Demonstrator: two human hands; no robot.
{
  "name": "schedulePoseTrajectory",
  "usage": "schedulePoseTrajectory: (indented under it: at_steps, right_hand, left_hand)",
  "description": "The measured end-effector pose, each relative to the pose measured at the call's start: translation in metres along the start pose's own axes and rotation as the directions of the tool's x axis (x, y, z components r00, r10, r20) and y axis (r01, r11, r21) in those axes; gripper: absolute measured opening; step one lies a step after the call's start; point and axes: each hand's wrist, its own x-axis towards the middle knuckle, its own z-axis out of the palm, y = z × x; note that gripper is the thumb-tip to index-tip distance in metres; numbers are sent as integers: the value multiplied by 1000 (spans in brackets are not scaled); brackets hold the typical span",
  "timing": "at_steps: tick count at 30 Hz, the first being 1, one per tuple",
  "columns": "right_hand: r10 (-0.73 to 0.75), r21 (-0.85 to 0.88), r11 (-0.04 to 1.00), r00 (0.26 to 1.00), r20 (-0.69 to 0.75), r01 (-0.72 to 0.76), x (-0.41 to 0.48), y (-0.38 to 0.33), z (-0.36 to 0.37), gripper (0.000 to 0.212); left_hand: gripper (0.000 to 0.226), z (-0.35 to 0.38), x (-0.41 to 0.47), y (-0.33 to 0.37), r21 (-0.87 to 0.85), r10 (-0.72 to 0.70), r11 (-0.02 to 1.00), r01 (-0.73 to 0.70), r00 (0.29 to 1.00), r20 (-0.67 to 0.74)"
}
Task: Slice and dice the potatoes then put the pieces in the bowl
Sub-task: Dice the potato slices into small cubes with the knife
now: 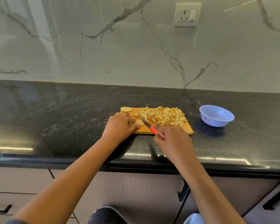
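Note:
A wooden cutting board (187, 129) lies on the black counter. A heap of diced potato pieces (164, 117) covers its right half. A stack of round potato slices (126, 109) sits at its far left corner. My left hand (120, 126) holds a potato piece (138, 122) down on the board's near left part, fingers curled over it. My right hand (173, 141) grips the red handle of a small knife (145, 122), whose blade rests against that piece. A light blue bowl (217, 116) stands to the right of the board, with nothing visible inside.
The black stone counter (63, 118) stretches wide to the left and ends in a rounded front edge. A marble wall with a socket (187, 15) rises behind. Drawers and cabinet fronts (19, 180) are below the counter.

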Motion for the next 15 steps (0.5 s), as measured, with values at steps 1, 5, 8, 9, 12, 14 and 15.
schedulePoseTrajectory:
  at_steps: [1,5,8,9,12,14,15]
  right_hand:
    - [1,2,1000,1000,4,-1,0,-1,2,36]
    - [-9,-27,1000,1000,19,9,2,-5,8,38]
    - [-11,-78,997,1000,16,13,2,-7,12,39]
    - [-21,-97,995,1000,8,22,1,-8,13,39]
    - [-25,-100,995,1000,-15,24,2,-7,14,39]
    - [-12,-80,997,999,-30,10,3,-6,14,39]
    - [-11,-71,997,999,-37,8,3,-5,13,39]
  left_hand:
    - [42,1,-1,-1,-8,4,1000,-5,1000,-7]
    - [39,2,0,-4,-15,6,1000,-7,999,-37]
    - [39,3,1,-5,-21,0,1000,-2,999,-52]
    - [39,3,2,-5,-30,-5,1000,3,998,-62]
    - [39,4,2,-5,-38,-20,999,17,996,-82]
    - [41,3,3,-4,-16,-30,999,29,996,-84]
    - [42,3,3,-4,1,-32,999,33,996,-84]
